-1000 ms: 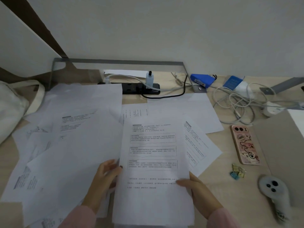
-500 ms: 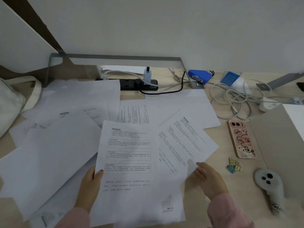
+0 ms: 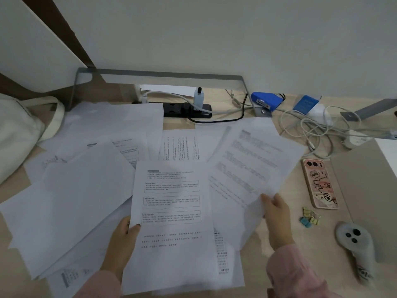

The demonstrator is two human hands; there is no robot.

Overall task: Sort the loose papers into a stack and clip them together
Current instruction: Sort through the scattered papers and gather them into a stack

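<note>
The left hand (image 3: 122, 239) is pinching the left edge of a printed sheet (image 3: 171, 211), thumb lying on top and fingers tucked underneath; more sheets seem to be sitting under it, a printed margin showing at its lower right. The right hand (image 3: 277, 218) is gripping the near corner of a second sheet (image 3: 251, 166), fingers closed on the paper, and that sheet is blurring and looking lifted off the desk (image 3: 279, 254).

The second sheet is lying just right of the held sheet and overlapping its right edge. Its long axis is running up and to the right, tilted against the held sheet, which is lying nearly straight away from the person. Judging by this, the coming move is calling for a turn to the left and a slide across onto the held sheet, and the right hand is already on it.

Further loose papers (image 3: 71, 201) are fanning out to the left and behind, nearer the left hand. The clips (image 3: 309, 217) are lying loose in a small cluster right of the right hand, beside a phone (image 3: 320, 183). No tray or box is showing.
</note>
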